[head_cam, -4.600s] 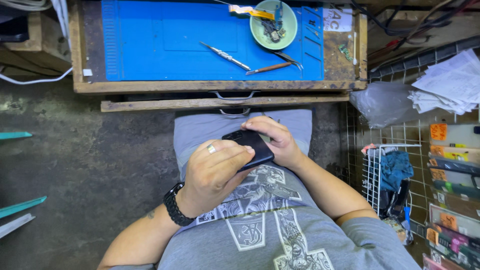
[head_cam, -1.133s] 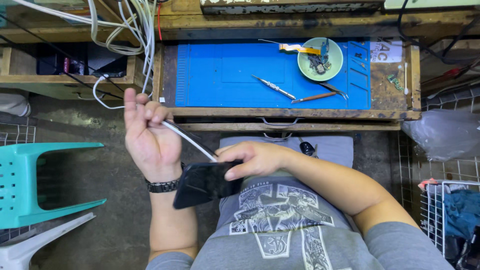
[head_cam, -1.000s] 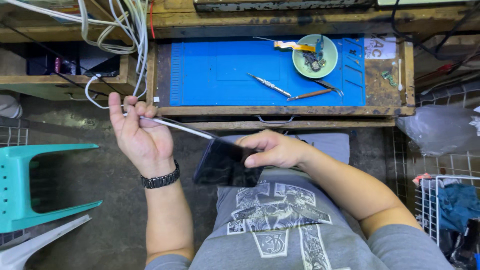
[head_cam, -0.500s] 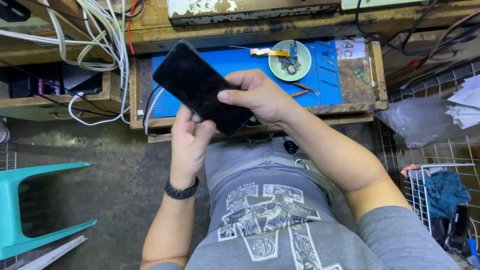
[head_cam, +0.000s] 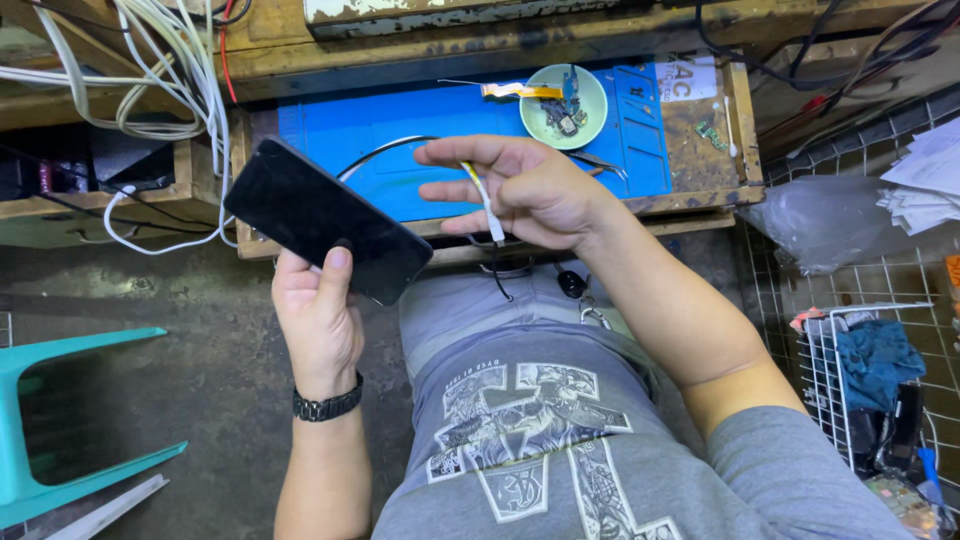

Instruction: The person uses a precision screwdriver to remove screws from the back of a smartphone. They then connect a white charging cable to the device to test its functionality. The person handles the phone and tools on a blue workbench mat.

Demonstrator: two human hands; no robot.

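Observation:
My left hand point(head_cam: 318, 318) holds a black smartphone point(head_cam: 325, 220) up over the bench edge, its dark screen facing me and my thumb on its lower end. My right hand point(head_cam: 530, 190) is beside it to the right and pinches a thin white cable point(head_cam: 486, 205) with a yellow band near its plug. A dark cable loops across the blue work mat point(head_cam: 420, 130) behind the hands. The two hands are apart, and the cable plug is not touching the phone.
A green dish point(head_cam: 563, 106) of small parts and a yellow flex strip point(head_cam: 520, 90) sit on the mat. White cables point(head_cam: 170, 70) hang at the left. A teal stool point(head_cam: 70, 420) stands on the floor at left, wire baskets point(head_cam: 860, 380) at right.
The phone passed from my right hand to my left hand and now sits further left. My right hand took hold of the white cable.

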